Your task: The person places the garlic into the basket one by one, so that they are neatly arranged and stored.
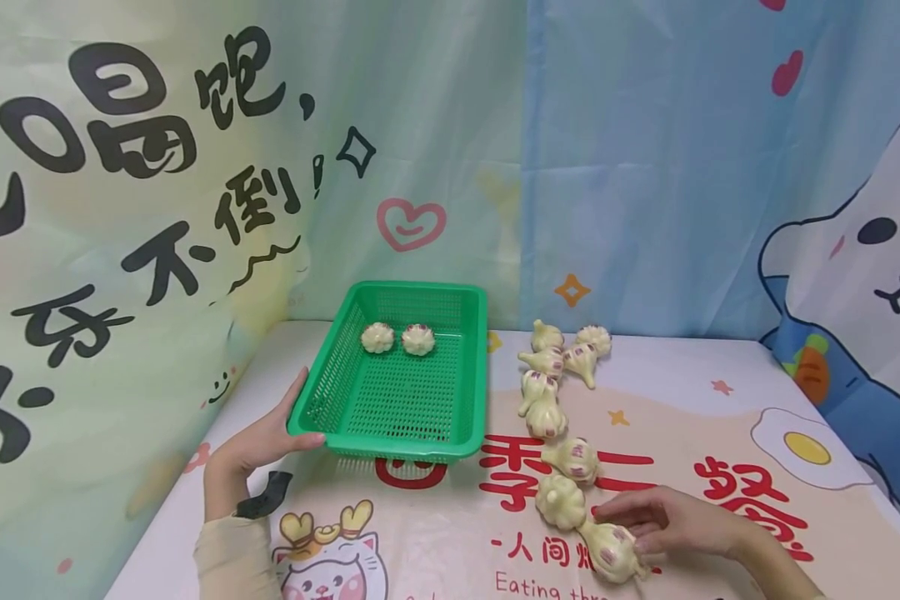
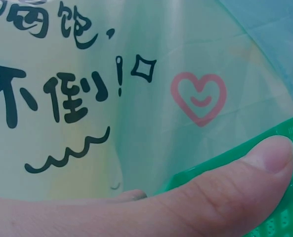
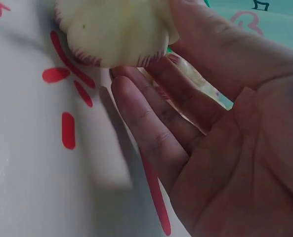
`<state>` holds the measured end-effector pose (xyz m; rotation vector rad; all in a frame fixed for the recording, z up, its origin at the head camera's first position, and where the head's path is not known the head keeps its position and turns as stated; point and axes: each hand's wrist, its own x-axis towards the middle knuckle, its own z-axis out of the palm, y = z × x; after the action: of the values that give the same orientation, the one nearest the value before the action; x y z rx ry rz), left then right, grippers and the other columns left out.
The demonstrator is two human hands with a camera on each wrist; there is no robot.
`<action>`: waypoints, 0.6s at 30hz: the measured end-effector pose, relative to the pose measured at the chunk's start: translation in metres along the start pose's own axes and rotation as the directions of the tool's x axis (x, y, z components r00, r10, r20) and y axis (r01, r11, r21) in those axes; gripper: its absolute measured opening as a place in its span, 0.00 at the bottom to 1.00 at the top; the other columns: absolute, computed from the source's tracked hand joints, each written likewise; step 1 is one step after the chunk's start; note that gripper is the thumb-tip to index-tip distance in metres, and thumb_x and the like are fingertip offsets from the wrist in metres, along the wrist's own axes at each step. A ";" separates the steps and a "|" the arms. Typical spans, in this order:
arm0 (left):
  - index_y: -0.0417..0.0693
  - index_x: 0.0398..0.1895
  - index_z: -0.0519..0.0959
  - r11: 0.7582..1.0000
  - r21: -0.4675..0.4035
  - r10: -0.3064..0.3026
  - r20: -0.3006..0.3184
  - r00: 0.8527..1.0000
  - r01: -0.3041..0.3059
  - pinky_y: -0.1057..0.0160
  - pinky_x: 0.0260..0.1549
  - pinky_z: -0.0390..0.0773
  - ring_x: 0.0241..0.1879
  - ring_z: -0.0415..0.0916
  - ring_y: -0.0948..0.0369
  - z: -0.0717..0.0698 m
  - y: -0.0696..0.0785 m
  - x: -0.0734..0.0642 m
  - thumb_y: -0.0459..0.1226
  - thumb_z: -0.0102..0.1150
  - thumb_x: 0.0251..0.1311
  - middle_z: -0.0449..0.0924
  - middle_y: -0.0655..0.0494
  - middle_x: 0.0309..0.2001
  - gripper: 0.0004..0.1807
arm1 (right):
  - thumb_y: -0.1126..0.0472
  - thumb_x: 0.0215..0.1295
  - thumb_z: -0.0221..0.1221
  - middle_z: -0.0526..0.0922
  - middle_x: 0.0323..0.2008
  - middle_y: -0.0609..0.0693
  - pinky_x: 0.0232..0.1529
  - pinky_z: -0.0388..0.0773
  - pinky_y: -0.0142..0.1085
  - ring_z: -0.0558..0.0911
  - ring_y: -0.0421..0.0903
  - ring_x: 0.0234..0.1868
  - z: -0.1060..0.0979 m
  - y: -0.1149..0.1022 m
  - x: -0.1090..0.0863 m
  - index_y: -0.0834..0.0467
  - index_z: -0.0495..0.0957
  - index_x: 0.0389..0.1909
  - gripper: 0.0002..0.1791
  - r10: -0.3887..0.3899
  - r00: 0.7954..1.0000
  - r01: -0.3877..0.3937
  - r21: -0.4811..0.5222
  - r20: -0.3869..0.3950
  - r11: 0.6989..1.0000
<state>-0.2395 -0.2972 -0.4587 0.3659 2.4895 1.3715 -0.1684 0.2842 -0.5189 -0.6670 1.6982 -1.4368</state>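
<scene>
My left hand (image 1: 270,437) grips the near left corner of a green plastic basket (image 1: 315,392), its thumb (image 2: 272,153) laid over the rim and its fingers along the outer side. Inside the basket, two white garlic bulbs (image 1: 377,337) sit toward the far end. My right hand (image 1: 678,527) is at the nearest garlic bulb (image 1: 613,553) of a line on the table, thumb against its side and fingers around the far side. In the right wrist view this bulb (image 3: 116,34) hides some fingertips; the other visible fingers are loosely bent.
More garlic bulbs (image 1: 546,415) run in an uneven line from the far table edge to my right hand. The table (image 1: 675,450) has a printed cloth with red lettering. A patterned curtain (image 1: 630,167) hangs behind and on the left.
</scene>
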 end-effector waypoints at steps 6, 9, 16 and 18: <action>0.62 0.75 0.25 1.000 -0.001 0.006 -0.007 1.000 -0.006 0.35 0.64 0.51 0.67 0.49 0.44 0.001 0.000 0.000 0.46 0.67 0.52 0.35 0.41 0.75 0.63 | 0.69 0.69 0.49 0.74 0.62 0.54 0.54 0.74 0.27 0.75 0.38 0.58 0.002 -0.003 0.001 0.66 0.65 0.65 0.24 -0.008 1.000 0.007 0.019 0.025 1.000; 0.63 0.75 0.25 1.000 -0.008 -0.008 -0.003 1.000 0.008 0.35 0.64 0.51 0.67 0.49 0.44 0.000 -0.001 0.001 0.46 0.67 0.53 0.36 0.41 0.75 0.63 | 0.69 0.69 0.50 0.75 0.61 0.52 0.53 0.74 0.26 0.75 0.37 0.57 0.003 -0.004 0.000 0.66 0.66 0.64 0.23 -0.003 1.000 0.003 0.002 0.010 1.000; 0.63 0.75 0.25 1.000 -0.005 -0.015 0.000 1.000 0.015 0.35 0.64 0.52 0.67 0.49 0.44 0.000 0.000 0.000 0.47 0.67 0.53 0.38 0.41 0.74 0.62 | 0.68 0.68 0.52 0.77 0.59 0.50 0.51 0.76 0.28 0.77 0.38 0.54 0.010 -0.008 -0.004 0.65 0.68 0.63 0.23 0.018 0.999 -0.019 -0.038 -0.032 0.999; 0.63 0.75 0.25 1.000 0.002 -0.009 -0.001 1.000 0.009 0.35 0.64 0.53 0.67 0.50 0.44 0.000 0.000 -0.001 0.47 0.67 0.52 0.38 0.41 0.74 0.63 | 0.67 0.67 0.53 0.78 0.58 0.50 0.50 0.78 0.30 0.78 0.39 0.53 0.013 -0.010 -0.004 0.64 0.69 0.63 0.23 0.029 0.999 -0.031 -0.052 -0.042 0.998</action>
<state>-0.2385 -0.2975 -0.4584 0.3538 2.4909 1.3660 -0.1567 0.2784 -0.5087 -0.6416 1.7760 -1.3975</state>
